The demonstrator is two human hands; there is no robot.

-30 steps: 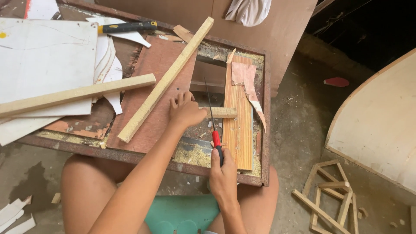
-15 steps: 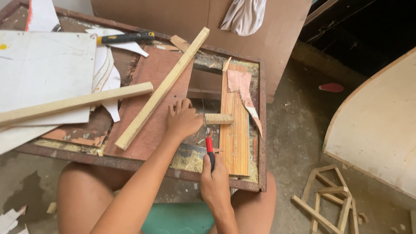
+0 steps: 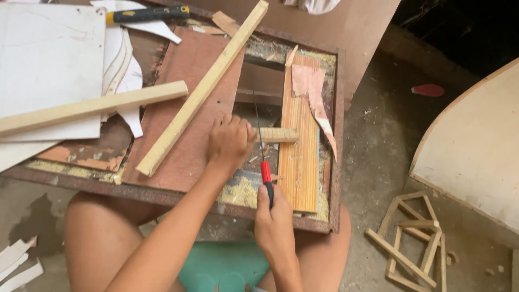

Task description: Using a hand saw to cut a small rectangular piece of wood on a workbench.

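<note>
L hand (image 3: 230, 143) fisted, pinning a short wood strip (image 3: 277, 134) flat on the ribbed plank (image 3: 300, 162) on the desk (image 3: 184, 157), prob. to steady it. R hand (image 3: 274, 224) wrapped on a small saw (image 3: 263, 157) w/ red-black handle, thin blade at the strip next to L hand. Long pale battens (image 3: 203, 89) lie loose nearby; sawdust around.

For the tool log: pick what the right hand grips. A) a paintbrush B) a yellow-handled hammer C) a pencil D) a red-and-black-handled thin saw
D: the right hand grips the red-and-black handle of a thin saw whose blade runs beside the small wood piece held by the left hand.
</note>
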